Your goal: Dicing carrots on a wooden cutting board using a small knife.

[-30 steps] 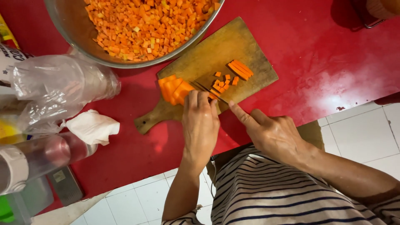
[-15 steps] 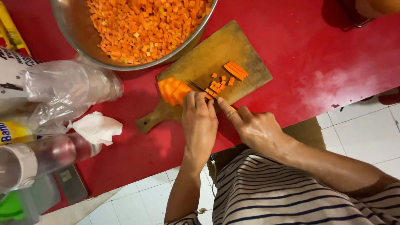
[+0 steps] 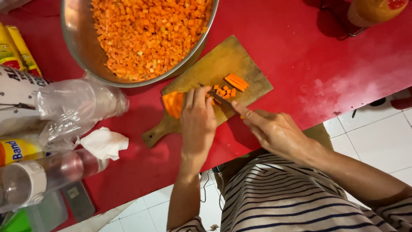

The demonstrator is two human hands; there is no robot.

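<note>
- Head view, looking down: the left hand (image 3: 197,118) lies flat-fingered on a carrot piece (image 3: 173,104) at the near-left part of the wooden cutting board (image 3: 223,60), fingers close together and pressing it down — not curled round it.
- Right hand (image 3: 274,129) is closed about the handle of a knife (image 3: 214,95), forefinger stretched along the top; the blade runs across the board just right of the left fingertips.
- Carrot piece looks firm and stiff, light, with wet cut faces that could slip; my judgement is that the safe hold is from above, on the uncut end, fingertips kept back from the blade.
- How far the piece reaches is hidden under the hand, so its long axis cannot be told for sure — it seems to run along the board toward the knife.
- Beyond the blade lie small carrot cubes (image 3: 224,91) and a few carrot sticks (image 3: 236,81), the sticks slanting toward the board's far-right edge.
- Behind the board, touching its far corner, a metal bowl (image 3: 79,43) holds diced carrot.
</note>
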